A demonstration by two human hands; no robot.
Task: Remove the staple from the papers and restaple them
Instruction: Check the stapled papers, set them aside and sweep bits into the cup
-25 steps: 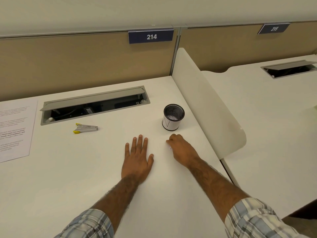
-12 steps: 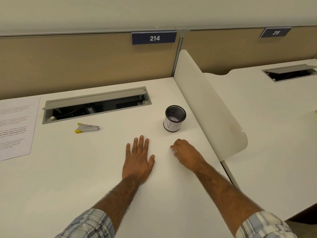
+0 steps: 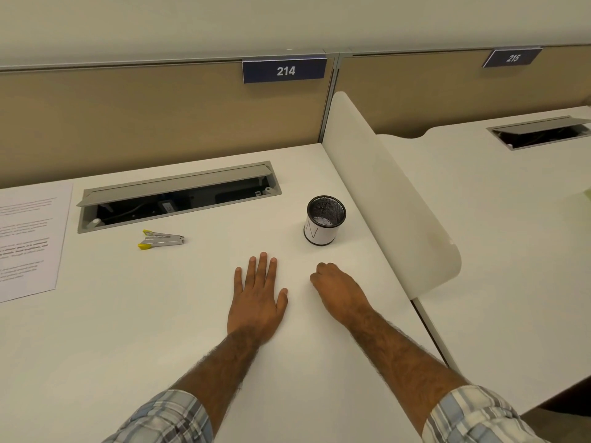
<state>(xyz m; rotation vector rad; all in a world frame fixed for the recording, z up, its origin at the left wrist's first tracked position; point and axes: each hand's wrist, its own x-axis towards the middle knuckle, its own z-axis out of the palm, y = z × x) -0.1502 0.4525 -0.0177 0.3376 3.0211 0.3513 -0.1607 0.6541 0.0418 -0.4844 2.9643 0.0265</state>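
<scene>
Reviewer: Papers (image 3: 28,241) lay at the far left of the desk (image 3: 128,330), well apart from both your hands and partly cut off by the frame edge. They were flat, printed side up, with black text in blocks. The staple and its corner were too small to make out

Operator: Stapler?

Reviewer: The silver tool with yellow tips (image 3: 161,240) lay just in front of the open cable tray (image 3: 179,195), between the papers and your left hand (image 3: 257,298), and nothing was touching it. It could have been a stapler or a remover, couldn't tell which

Operator: Hands?

Reviewer: Your left was flat on the desk, palm down, fingers straight and close together, gripping nothing. Your right hand (image 3: 339,289) sat just beside it, near the mesh cup (image 3: 324,220), back up and fingers curled under. Anything under those fingers was hidden, so I couldn't tell if you held something

Operator: Why parked there?

Reviewer: My read was a neutral rest pose: both hands mid-desk in plain view, tool and papers off to your left within reach. I couldn't tell from that alone whether you were at the start or the finish. If it was the start, you needed to pull the papers in first, then go for the tool
</scene>
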